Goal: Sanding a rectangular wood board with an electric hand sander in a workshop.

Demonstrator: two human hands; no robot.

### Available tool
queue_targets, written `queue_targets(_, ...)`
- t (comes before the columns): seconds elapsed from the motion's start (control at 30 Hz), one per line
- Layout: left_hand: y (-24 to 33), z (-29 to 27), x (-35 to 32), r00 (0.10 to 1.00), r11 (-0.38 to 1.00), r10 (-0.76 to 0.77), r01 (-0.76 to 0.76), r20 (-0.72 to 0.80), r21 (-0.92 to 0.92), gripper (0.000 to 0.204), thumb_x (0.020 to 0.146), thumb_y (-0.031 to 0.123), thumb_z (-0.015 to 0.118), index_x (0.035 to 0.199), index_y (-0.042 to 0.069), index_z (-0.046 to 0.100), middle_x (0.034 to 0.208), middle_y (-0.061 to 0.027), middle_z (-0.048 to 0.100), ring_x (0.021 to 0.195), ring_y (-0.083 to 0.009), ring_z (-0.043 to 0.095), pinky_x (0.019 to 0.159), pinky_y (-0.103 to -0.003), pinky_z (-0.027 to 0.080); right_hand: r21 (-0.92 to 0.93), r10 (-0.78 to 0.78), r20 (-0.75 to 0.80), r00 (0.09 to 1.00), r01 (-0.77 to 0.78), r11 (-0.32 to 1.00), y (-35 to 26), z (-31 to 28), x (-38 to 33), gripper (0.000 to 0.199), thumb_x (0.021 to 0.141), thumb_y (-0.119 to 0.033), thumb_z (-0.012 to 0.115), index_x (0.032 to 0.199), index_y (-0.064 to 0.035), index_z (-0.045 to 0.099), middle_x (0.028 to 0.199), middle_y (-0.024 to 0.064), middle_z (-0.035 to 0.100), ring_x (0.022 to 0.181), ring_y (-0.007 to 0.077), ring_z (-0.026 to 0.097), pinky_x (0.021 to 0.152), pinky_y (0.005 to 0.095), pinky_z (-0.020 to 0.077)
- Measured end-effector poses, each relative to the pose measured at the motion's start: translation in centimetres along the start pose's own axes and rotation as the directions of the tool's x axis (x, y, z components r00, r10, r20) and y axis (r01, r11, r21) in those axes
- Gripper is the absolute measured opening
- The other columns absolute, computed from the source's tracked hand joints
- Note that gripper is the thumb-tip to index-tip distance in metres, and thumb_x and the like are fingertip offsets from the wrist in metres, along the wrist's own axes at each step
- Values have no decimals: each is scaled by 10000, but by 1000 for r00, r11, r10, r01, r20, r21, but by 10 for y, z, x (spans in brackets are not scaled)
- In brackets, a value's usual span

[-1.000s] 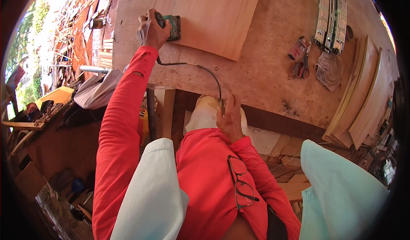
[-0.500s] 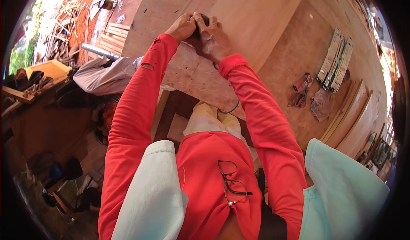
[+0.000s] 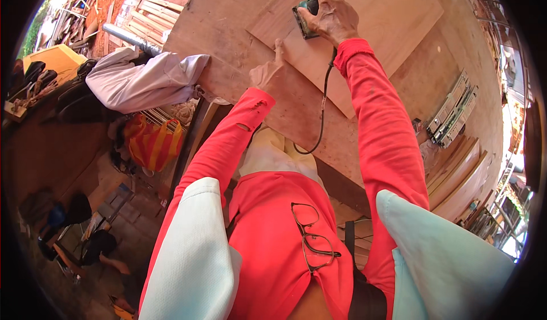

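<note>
My right hand (image 3: 337, 18) is wrapped over a small green and black power sander (image 3: 306, 26), which rests on a smooth light-brown wood panel (image 3: 393, 21). A dark cord (image 3: 325, 100) runs from the sander toward my waist. My left hand (image 3: 269, 74) is at the panel's near-left edge, its index finger stretched out along it; I see nothing in this hand, and its other fingers are partly hidden. The panel lies at an angle on a large wooden tabletop (image 3: 216, 52).
Metal drawer slides (image 3: 453, 112) lie on the right of the tabletop, near stacked curved boards (image 3: 461, 174). A pale cloth (image 3: 142, 80) and a grey tube (image 3: 131, 39) are at the left edge. Below hangs a red-and-yellow striped bag (image 3: 156, 143).
Both hands were together over the sander at the near edge. My right hand has carried it right and farther onto the panel; my left has let go. The panel has turned.
</note>
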State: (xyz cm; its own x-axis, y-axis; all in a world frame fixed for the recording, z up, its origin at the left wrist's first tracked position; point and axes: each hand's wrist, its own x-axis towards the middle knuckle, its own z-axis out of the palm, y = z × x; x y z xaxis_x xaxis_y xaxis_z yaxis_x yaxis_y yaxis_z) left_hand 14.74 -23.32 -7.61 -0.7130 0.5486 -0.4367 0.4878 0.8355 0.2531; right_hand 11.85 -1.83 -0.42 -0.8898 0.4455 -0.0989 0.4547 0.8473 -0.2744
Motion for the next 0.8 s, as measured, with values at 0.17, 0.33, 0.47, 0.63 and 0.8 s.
queue_targets(0.17, -10, 6, -6, 990, 990, 143, -143, -2, 13, 899, 860, 179, 587, 1645, 118, 153, 887, -217, 738, 766, -391, 734, 633, -514, 542, 0, -105, -64, 992, 106, 994, 5, 12, -3, 692, 823, -489, 747, 1412, -251, 473, 1267, 190, 555, 1051, 415, 689, 836, 491, 592)
queue_targets(0.33, 0, -27, 9, 998, 999, 46, -45, 33, -28, 870, 847, 134, 582, 1628, 98, 200, 892, -196, 751, 810, -378, 748, 656, -497, 560, -13, -69, -80, 994, 68, 998, 25, -4, 12, 614, 811, -461, 754, 1311, -167, 553, 1165, 195, 619, 1023, 422, 683, 846, 521, 571)
queue_targets(0.47, 3, -30, 21, 988, 988, 151, -151, 17, 20, 834, 858, 125, 573, 1615, 92, 224, 872, -196, 752, 796, -373, 749, 672, -484, 562, -44, -51, -140, 989, 45, 998, 69, -9, 42, 573, 819, -462, 744, 1270, -158, 562, 1142, 202, 634, 1037, 427, 670, 865, 526, 557)
queue_targets(0.63, 26, -46, 53, 987, 988, 151, -152, 61, 15, 822, 871, 95, 553, 1622, 88, 217, 874, -194, 754, 805, -369, 751, 674, -474, 563, -96, -66, -167, 984, 50, 994, 103, -14, 64, 583, 811, -494, 741, 1246, -149, 563, 1128, 204, 639, 1005, 417, 691, 849, 509, 580)
queue_targets(0.8, 49, -46, 79, 989, 991, 136, -137, 63, 8, 843, 853, 124, 535, 1631, 108, 212, 901, -220, 745, 799, -407, 736, 678, -522, 546, -67, -221, -227, 948, 212, 975, 89, -23, 82, 568, 827, -397, 749, 1280, -119, 549, 1150, 156, 623, 1031, 400, 663, 872, 504, 553)
